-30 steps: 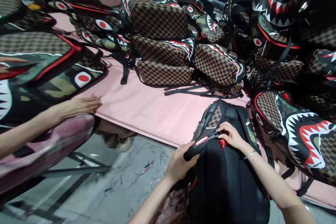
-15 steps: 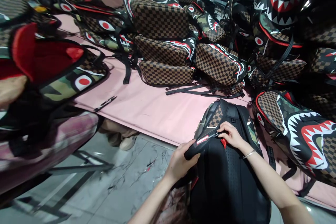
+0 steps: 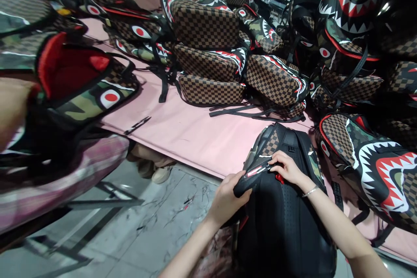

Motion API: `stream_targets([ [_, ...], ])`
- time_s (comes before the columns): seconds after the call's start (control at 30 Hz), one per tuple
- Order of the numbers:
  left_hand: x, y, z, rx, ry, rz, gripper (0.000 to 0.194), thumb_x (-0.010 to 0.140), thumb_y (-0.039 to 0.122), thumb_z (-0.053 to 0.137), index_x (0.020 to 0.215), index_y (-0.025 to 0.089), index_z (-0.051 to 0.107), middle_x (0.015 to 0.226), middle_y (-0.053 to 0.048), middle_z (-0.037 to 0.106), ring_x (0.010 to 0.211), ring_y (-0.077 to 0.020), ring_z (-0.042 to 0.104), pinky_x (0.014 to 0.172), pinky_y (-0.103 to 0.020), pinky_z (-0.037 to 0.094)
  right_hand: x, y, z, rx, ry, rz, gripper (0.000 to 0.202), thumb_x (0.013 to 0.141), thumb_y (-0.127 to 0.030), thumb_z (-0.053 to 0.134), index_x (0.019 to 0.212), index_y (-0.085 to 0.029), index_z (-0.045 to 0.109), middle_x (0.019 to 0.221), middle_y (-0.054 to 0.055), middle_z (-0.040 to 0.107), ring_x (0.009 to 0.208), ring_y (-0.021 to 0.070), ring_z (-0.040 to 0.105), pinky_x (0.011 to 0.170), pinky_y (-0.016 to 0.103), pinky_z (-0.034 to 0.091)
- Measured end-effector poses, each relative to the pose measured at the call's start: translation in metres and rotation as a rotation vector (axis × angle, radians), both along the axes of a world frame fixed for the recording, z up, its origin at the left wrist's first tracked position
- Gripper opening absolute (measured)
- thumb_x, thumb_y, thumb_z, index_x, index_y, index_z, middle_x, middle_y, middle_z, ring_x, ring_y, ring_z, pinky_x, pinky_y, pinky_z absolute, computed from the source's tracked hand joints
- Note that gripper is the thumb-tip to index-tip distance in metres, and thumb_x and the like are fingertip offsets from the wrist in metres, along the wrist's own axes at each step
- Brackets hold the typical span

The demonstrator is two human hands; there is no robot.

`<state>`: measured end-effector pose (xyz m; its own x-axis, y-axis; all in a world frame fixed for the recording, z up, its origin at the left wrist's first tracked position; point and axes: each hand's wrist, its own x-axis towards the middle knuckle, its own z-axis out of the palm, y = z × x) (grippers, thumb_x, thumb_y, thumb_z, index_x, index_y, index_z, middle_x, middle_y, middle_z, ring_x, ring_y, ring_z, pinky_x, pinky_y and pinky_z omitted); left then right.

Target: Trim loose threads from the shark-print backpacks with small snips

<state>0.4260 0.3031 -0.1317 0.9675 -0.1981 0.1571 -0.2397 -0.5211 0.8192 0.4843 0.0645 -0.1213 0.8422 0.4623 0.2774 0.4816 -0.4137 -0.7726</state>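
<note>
Backpack (image 3: 286, 226), one, black back panel uppermost, at the lower right of centre of the frame, with two hands on it. The left hand (image 3: 228, 195) is closed about one padded strap (image 3: 243, 186), thumb on the lower side; the right hand (image 3: 288, 169) pinches the strap's upper part, though any small piece between its fingertips is too small to tell. The backpack's bulk lies below and to the right of the left grip and directly under the right hand; its top extends above both. One red-and-white label (image 3: 254, 171) lies on the strap between the hands, and one red piece (image 3: 279, 178) shows just beneath the right fingers. One bracelet (image 3: 310, 191) circles the right wrist.

At the right edge, one shark-mouth bag (image 3: 374, 173) rests on the pink table (image 3: 182, 139). Left of centre, one slim black tool (image 3: 137, 126) lies near the table's front edge. At the left, one open bag (image 3: 87, 104) shows red lining, with another person's blurred hand (image 3: 13, 108) beside it. Farther off, at upper centre, three checkered bags (image 3: 208, 52) are stacked; one more checkered bag (image 3: 275, 78) sits just right of them. Upper right holds a pile (image 3: 345, 39), its count unclear in shadow.
</note>
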Motion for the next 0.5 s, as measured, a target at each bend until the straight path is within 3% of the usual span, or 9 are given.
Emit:
stream_targets([
  [0.5, -0.006, -0.012, 0.012, 0.007, -0.075, 0.034, 0.042, 0.069, 0.024, 0.058, 0.11, 0.018, 0.053, 0.103, -0.008, 0.06, 0.099, -0.0235, 0.055, 0.09, -0.034, 0.042, -0.009, 0.013, 0.013, 0.005, -0.064, 0.05, 0.025, 0.085, -0.042, 0.055, 0.088, -0.018, 0.06, 0.089, 0.007, 0.054, 0.088, 0.019, 0.051, 0.078, 0.032, 0.043],
])
